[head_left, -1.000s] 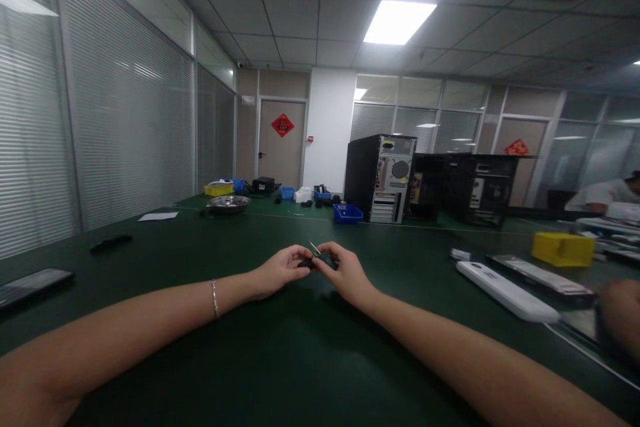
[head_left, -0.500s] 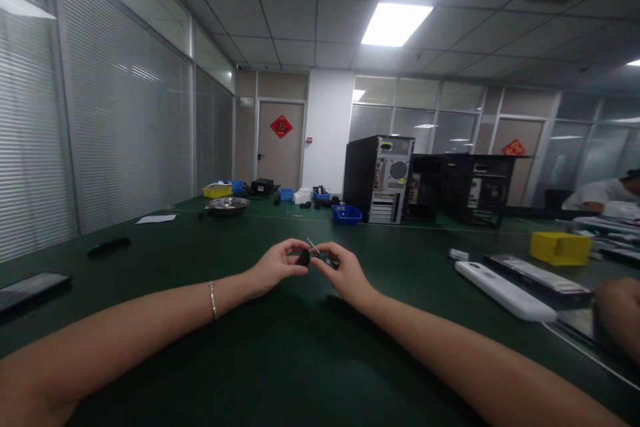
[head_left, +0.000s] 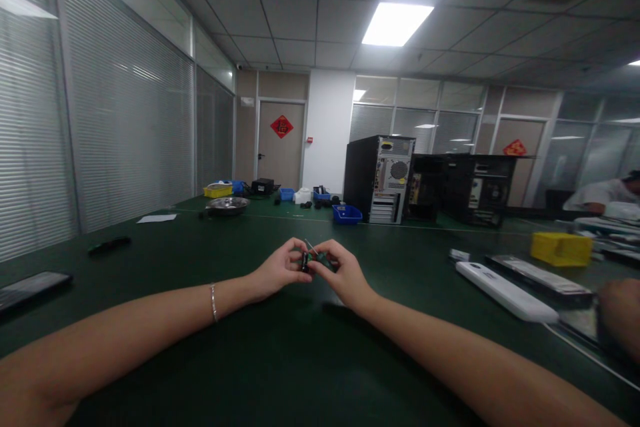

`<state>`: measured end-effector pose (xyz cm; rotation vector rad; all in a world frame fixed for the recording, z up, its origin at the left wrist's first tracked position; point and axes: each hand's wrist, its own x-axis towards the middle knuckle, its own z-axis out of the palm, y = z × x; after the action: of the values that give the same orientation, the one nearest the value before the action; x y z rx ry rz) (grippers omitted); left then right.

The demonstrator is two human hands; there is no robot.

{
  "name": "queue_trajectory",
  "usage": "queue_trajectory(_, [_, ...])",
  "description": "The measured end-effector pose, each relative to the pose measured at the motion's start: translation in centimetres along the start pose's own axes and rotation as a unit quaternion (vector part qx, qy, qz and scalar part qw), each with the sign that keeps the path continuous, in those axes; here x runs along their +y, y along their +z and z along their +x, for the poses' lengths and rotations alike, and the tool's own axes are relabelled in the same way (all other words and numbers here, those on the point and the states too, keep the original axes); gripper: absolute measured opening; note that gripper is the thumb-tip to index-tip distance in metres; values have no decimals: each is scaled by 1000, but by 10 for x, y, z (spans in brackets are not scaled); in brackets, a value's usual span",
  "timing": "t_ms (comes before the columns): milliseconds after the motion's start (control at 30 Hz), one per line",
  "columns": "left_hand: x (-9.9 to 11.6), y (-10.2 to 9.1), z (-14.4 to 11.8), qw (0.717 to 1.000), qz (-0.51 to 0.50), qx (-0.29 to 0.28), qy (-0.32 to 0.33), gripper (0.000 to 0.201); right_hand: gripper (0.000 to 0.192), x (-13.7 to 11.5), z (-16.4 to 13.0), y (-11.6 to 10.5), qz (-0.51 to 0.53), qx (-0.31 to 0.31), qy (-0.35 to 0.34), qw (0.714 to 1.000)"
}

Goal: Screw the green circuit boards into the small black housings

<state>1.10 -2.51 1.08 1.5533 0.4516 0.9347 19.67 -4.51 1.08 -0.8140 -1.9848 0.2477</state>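
Note:
Both my hands meet over the dark green table (head_left: 280, 360), arms stretched forward. My left hand (head_left: 277, 271) and my right hand (head_left: 343, 273) pinch one small dark part (head_left: 305, 260) between their fingertips. A thin metal pin sticks up from the part, and a bit of green shows beside it. The part is too small to tell more. A thin bracelet circles my left wrist.
A white flat device (head_left: 505, 291) and dark slabs (head_left: 540, 275) lie right, by a yellow bin (head_left: 563, 248). A phone (head_left: 30, 283) and dark remote (head_left: 109, 244) lie left. Far back stand computer towers (head_left: 380, 178), blue bins (head_left: 347, 213), a metal bowl (head_left: 228, 203). Another person's hand (head_left: 623, 313) rests at right.
My fingers have shifted on the small part, turning it slightly between both hands. My arms stay in the same place.

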Motion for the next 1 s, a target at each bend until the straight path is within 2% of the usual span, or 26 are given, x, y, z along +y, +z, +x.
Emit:
queue_trajectory(300, [2, 2, -2, 1000, 17, -5, 1, 48, 16, -2, 0, 0, -14, -10, -29, 999])
queue_trajectory(567, [9, 9, -5, 999, 29, 19, 0, 48, 15, -6, 0, -1, -37, -21, -40, 998])
queue_trajectory(833, [-1, 0, -2, 1000, 4, 18, -13, 49, 15, -3, -1, -1, -86, -55, -44, 994])
queue_trajectory(1000, [-6, 0, -3, 999, 0, 35, -31, 36, 16, 1, -3, 2, -105, -71, -44, 991])
